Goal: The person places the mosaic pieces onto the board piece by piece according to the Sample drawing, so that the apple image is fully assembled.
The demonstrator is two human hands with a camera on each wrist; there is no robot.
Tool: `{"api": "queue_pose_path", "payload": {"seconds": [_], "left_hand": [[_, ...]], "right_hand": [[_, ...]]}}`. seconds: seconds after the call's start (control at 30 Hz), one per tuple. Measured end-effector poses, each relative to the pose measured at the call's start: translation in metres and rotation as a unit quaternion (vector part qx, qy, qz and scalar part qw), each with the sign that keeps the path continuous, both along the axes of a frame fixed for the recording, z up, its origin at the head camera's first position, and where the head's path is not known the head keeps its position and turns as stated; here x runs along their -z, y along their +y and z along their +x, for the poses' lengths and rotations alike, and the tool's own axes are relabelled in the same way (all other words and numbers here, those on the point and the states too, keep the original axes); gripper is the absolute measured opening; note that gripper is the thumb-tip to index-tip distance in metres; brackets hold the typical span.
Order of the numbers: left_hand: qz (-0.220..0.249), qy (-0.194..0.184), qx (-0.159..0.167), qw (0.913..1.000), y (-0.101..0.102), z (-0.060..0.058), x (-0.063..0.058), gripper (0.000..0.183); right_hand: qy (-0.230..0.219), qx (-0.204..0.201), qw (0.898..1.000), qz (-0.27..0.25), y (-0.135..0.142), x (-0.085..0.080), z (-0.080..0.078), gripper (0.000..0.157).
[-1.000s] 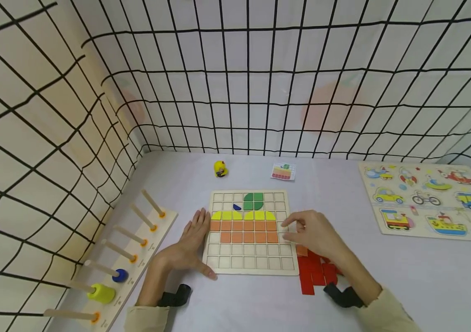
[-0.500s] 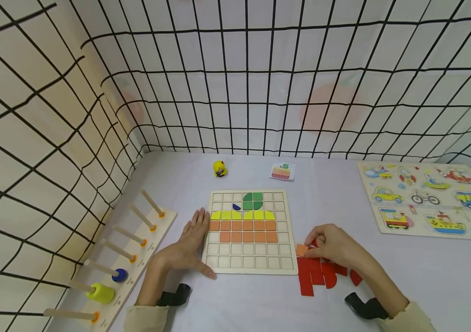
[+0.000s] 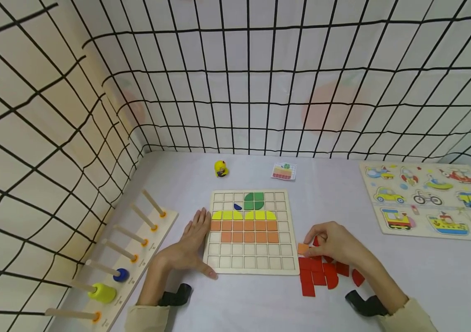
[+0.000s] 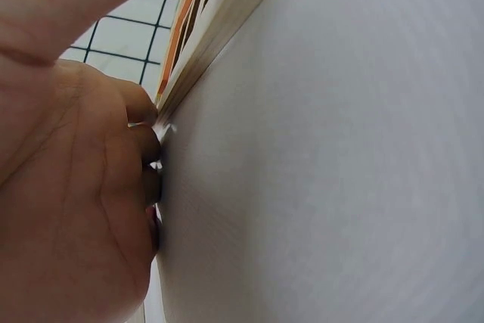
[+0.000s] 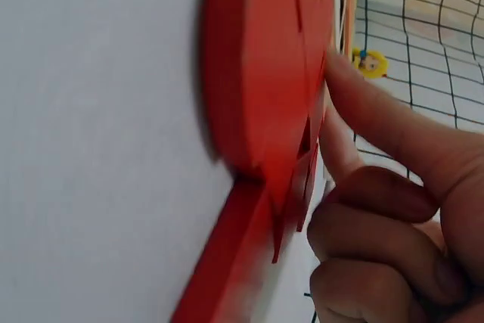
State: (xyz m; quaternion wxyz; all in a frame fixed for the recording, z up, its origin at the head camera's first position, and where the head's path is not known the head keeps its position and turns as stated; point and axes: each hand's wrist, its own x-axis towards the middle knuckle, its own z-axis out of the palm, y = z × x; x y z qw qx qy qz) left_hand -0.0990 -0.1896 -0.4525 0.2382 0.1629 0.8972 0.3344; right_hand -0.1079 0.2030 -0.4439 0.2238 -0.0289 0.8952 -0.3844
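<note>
A wooden grid board lies flat, bearing green, blue, yellow and orange pieces in its upper half. My left hand lies along its left side, fingers stretched out and thumb by the near left corner. The left wrist view shows the fingertips right at the board's edge. To the right of the board, my right hand pinches an orange square tile between thumb and index finger, its other fingers curled. Several red pieces, square and rounded, are spread below and beneath that hand; they fill much of the right wrist view.
A pegboard with upright wooden rods, a blue bead and yellow beads stands at left. Behind the board are a yellow duck toy and a small pattern card. A vehicle puzzle lies far right. Black netting encloses the back and left.
My right hand has moved from the board's right edge, right and down to the loose tiles, and pinches an orange one. My left hand has stayed at the board's left side.
</note>
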Motion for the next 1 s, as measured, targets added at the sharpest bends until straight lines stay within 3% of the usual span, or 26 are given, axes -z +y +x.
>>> {"api": "queue_pose_path", "payload": {"seconds": [0.23, 0.53, 0.7, 0.83, 1.0], "left_hand": [[-0.002, -0.001, 0.001, 1.0000, 0.001, -0.001, 0.000, 0.155], [0.000, 0.002, -0.002, 1.0000, 0.000, 0.000, 0.001, 0.156], [0.001, 0.001, -0.002, 1.0000, 0.000, -0.001, 0.001, 0.156], [0.006, -0.002, -0.001, 1.0000, -0.001, -0.001, 0.002, 0.156], [0.009, -0.001, 0.002, 1.0000, -0.002, 0.000, 0.001, 0.156]], "right_hand": [[0.067, 0.052, 0.995, 0.049, 0.008, 0.001, -0.005, 0.032], [0.090, 0.025, 0.991, 0.091, 0.001, -0.005, -0.002, 0.031], [0.111, 0.042, 0.990, 0.079, -0.011, -0.008, -0.005, 0.035], [0.120, 0.039, 0.991, 0.044, -0.042, -0.016, -0.008, 0.035], [0.122, -0.029, 0.992, 0.000, -0.113, -0.017, -0.008, 0.029]]}}
